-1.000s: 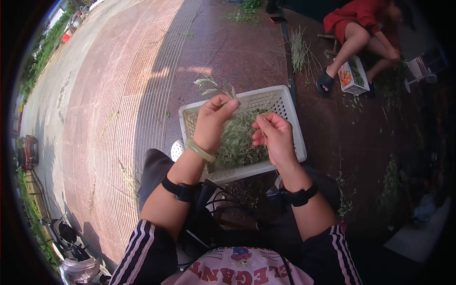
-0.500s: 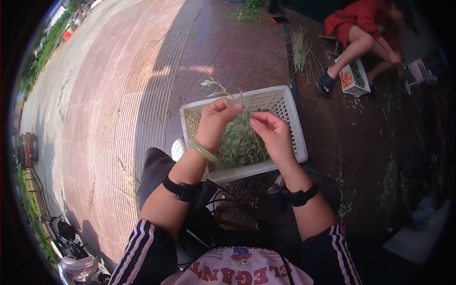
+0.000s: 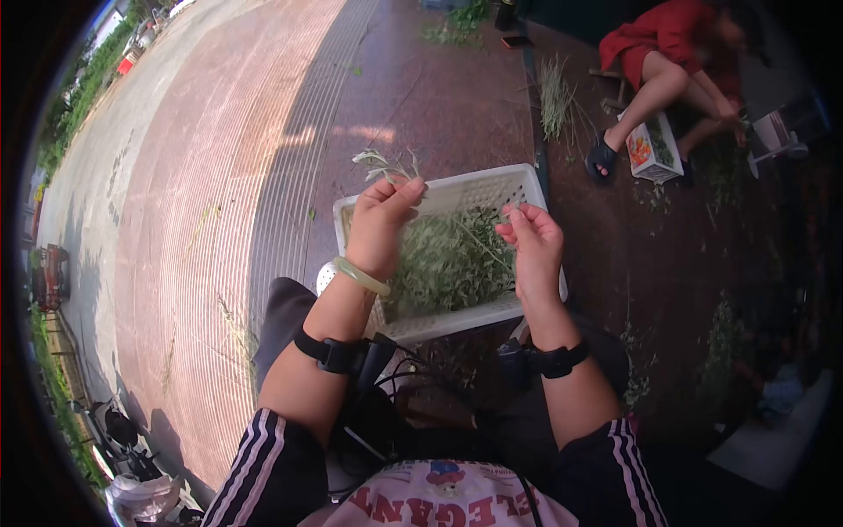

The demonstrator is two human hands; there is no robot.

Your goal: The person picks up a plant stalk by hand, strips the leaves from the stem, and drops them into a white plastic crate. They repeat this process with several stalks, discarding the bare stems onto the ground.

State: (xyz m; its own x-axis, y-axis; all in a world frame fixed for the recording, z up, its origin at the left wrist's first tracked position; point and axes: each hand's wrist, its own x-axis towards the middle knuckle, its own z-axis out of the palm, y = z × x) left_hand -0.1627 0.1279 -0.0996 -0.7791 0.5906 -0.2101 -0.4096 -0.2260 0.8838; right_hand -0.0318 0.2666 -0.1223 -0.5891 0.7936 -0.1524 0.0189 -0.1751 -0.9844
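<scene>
A white slotted plastic basket (image 3: 439, 187) stands between my knees, with a heap of grey-green leafy herbs (image 3: 457, 263) inside. Over its left rear corner, my left hand (image 3: 383, 215) pinches a small bunch of pale leafy sprigs (image 3: 379, 162), which stick up above the fingers. My right hand (image 3: 534, 241) is at the basket's right side, thumb and fingertips pressed together on a thin stem (image 3: 483, 241) that slants toward the upper left over the heap. The two hands are apart.
At the upper right, a person in red (image 3: 659, 53) sits by a small white basket (image 3: 654, 149) with orange and green contents. Long cut stems (image 3: 555, 101) lie on the floor near a phone (image 3: 516, 41). A white shoe (image 3: 326, 276) shows beside my basket.
My hands have moved apart: the left one went left with the sprigs, the right one went right. More of the herb heap shows between them.
</scene>
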